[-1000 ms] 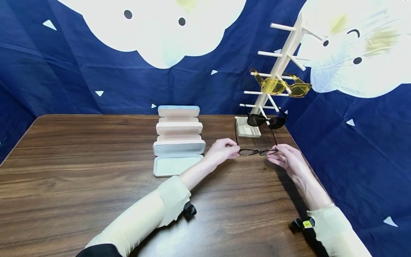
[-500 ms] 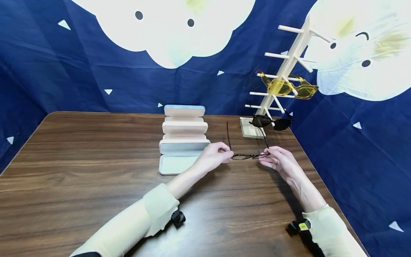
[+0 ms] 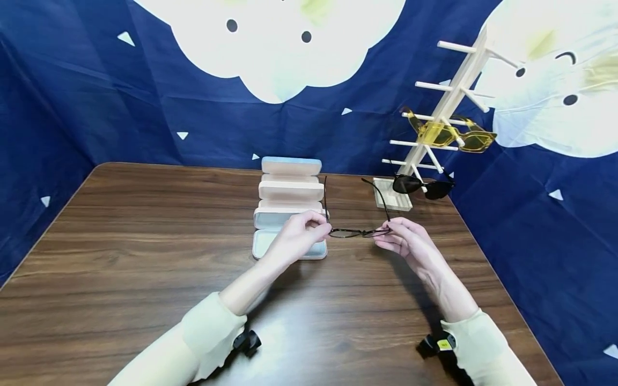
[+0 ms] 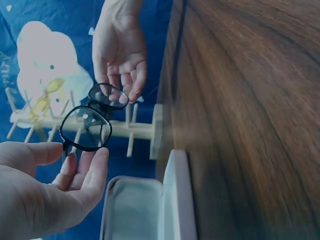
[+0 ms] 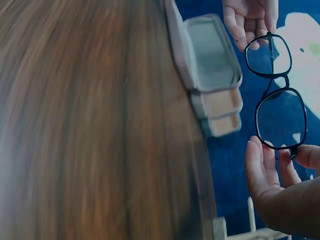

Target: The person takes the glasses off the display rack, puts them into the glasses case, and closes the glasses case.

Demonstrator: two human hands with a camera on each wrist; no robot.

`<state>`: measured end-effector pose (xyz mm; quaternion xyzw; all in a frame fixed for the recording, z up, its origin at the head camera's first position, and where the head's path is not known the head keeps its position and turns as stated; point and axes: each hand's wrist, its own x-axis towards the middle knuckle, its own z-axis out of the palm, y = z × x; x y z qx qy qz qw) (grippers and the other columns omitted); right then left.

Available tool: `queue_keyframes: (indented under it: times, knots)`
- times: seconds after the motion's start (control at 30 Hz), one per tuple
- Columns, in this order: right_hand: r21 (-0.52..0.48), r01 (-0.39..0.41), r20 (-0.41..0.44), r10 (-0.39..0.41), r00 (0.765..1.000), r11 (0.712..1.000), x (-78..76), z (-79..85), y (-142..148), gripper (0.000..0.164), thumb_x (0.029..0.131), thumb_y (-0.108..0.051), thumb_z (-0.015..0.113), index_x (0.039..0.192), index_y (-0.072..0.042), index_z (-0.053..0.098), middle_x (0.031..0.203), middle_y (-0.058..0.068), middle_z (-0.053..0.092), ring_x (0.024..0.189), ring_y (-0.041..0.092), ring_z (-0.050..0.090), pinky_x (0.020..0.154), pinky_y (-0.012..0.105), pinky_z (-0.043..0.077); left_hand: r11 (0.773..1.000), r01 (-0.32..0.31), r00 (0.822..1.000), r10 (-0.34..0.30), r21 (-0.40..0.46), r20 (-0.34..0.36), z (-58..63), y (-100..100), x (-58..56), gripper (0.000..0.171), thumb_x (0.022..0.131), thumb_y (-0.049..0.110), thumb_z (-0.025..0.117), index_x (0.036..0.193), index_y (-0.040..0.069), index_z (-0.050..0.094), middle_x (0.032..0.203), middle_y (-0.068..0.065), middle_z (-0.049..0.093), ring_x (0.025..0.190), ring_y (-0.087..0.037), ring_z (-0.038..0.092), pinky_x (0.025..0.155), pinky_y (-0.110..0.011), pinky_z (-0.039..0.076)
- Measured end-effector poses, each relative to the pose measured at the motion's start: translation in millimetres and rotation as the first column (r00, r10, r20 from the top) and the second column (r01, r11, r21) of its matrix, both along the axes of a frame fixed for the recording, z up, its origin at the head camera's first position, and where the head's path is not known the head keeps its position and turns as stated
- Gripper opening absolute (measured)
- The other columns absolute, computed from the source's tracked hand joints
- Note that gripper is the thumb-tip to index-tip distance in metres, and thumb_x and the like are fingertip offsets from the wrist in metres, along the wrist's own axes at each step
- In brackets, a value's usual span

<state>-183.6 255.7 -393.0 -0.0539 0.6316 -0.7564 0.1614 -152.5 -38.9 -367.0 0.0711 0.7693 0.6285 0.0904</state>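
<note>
- Left hand and right hand: fingers pinch black-framed glasses above the worktop.
- Left hand partly covers open cases.
- Behind, rightward: wooden rack bearing yellow sunglasses, dark sunglasses.

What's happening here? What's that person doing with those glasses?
A person is holding dark-framed glasses above the table, with the left hand at one end and the right hand at the other. The arms are unfolded, pointing away from the person. Yellow sunglasses and black sunglasses hang on a wooden stand. Open cases sit in a row.
</note>
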Motion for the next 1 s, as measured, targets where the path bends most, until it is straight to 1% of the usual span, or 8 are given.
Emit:
queue_keyframes:
  times: [0.07, 0.2, 0.27, 0.4, 0.5, 0.73, 0.87, 1.0]
  knots:
    - [-0.004, 0.003, -0.011, -0.004, 1.0, 1.0, 2.2, 3.4, -6, 0.021, 0.109, -0.012, 0.048, 0.1, -0.012, 0.067, 0.098, 0.002, 0.078, 0.093, 0.017, 0.078, 0.089, 0.031, 0.062, 1.0, -0.013, 1.0, 0.013, 0.008, -0.016, 2.1, -6, 3.1, 0.022, 0.098, 0.021, 0.063, 0.111, 0.006, 0.069, 0.116, -0.008, 0.072, 0.102, -0.016, 0.073, 0.095, -0.033, 0.058]
    - [-0.037, 0.008, -0.032, -0.009, 0.999, 0.999, 6.2, 9.2, -20, 0.021, 0.109, -0.011, 0.048, 0.1, -0.01, 0.067, 0.098, 0.004, 0.078, 0.093, 0.018, 0.078, 0.089, 0.032, 0.062, 0.998, -0.047, 0.998, 0.048, 0.033, -0.034, 4.6, -17, 10.0, 0.022, 0.099, 0.02, 0.064, 0.114, 0.005, 0.069, 0.112, -0.008, 0.072, 0.098, -0.012, 0.071, 0.094, -0.032, 0.058]
    - [-0.053, 0.011, -0.039, -0.013, 0.999, 0.999, 8.8, 12.2, -28, 0.021, 0.109, -0.01, 0.048, 0.1, -0.01, 0.067, 0.098, 0.004, 0.078, 0.093, 0.017, 0.078, 0.089, 0.033, 0.062, 0.997, -0.064, 0.997, 0.066, 0.046, -0.039, 5.1, -22, 13.4, 0.023, 0.099, 0.019, 0.064, 0.116, 0.003, 0.068, 0.11, -0.009, 0.072, 0.097, -0.014, 0.071, 0.094, -0.031, 0.058]
    - [-0.061, 0.023, -0.057, -0.026, 0.998, 0.998, 14.3, 19.5, -41, 0.019, 0.109, -0.011, 0.049, 0.101, -0.01, 0.067, 0.099, 0.003, 0.077, 0.093, 0.017, 0.077, 0.09, 0.033, 0.062, 0.994, -0.083, 0.995, 0.086, 0.065, -0.053, 8.0, -33, 19.3, 0.025, 0.1, 0.018, 0.064, 0.118, 0.001, 0.067, 0.11, -0.013, 0.072, 0.103, -0.025, 0.072, 0.095, -0.032, 0.058]
    - [-0.054, 0.039, -0.071, -0.043, 0.997, 0.998, 18.5, 26.3, -52, 0.018, 0.109, -0.012, 0.049, 0.101, -0.01, 0.066, 0.099, 0.002, 0.076, 0.092, 0.016, 0.077, 0.091, 0.033, 0.062, 0.993, -0.096, 0.993, 0.101, 0.071, -0.066, 10.6, -43, 21.8, 0.027, 0.101, 0.018, 0.063, 0.119, -0.001, 0.068, 0.111, -0.014, 0.072, 0.103, -0.026, 0.072, 0.095, -0.032, 0.058]
    - [-0.014, 0.053, -0.111, -0.055, 0.992, 0.998, 28.9, 39.2, -79, 0.015, 0.108, -0.014, 0.052, 0.101, -0.011, 0.064, 0.099, 0.002, 0.075, 0.091, 0.015, 0.076, 0.091, 0.034, 0.062, 0.981, -0.17, 0.984, 0.175, 0.096, -0.043, 10.2, -66, 29.4, 0.028, 0.103, 0.02, 0.061, 0.121, -0.001, 0.066, 0.114, -0.018, 0.073, 0.094, -0.01, 0.073, 0.093, -0.025, 0.058]
    - [0.02, 0.067, -0.126, -0.064, 0.99, 0.998, 35.0, 42.4, -93, 0.012, 0.107, -0.014, 0.053, 0.102, -0.01, 0.063, 0.099, 0.002, 0.074, 0.091, 0.014, 0.076, 0.091, 0.036, 0.062, 0.974, -0.203, 0.978, 0.207, 0.097, -0.035, 11.3, -76, 39.4, 0.029, 0.104, 0.021, 0.061, 0.122, 0.0, 0.066, 0.119, -0.018, 0.072, 0.092, -0.005, 0.073, 0.091, -0.021, 0.057]
    - [0.041, 0.064, -0.134, -0.058, 0.989, 0.997, 41.0, 43.4, -108, 0.01, 0.106, -0.014, 0.055, 0.103, -0.009, 0.062, 0.1, 0.002, 0.074, 0.092, 0.014, 0.076, 0.091, 0.035, 0.062, 0.969, -0.23, 0.97, 0.236, 0.092, -0.06, 12.7, -88, 50.9, 0.03, 0.105, 0.022, 0.059, 0.123, -0.001, 0.065, 0.121, -0.017, 0.072, 0.093, -0.001, 0.073, 0.091, -0.018, 0.057]
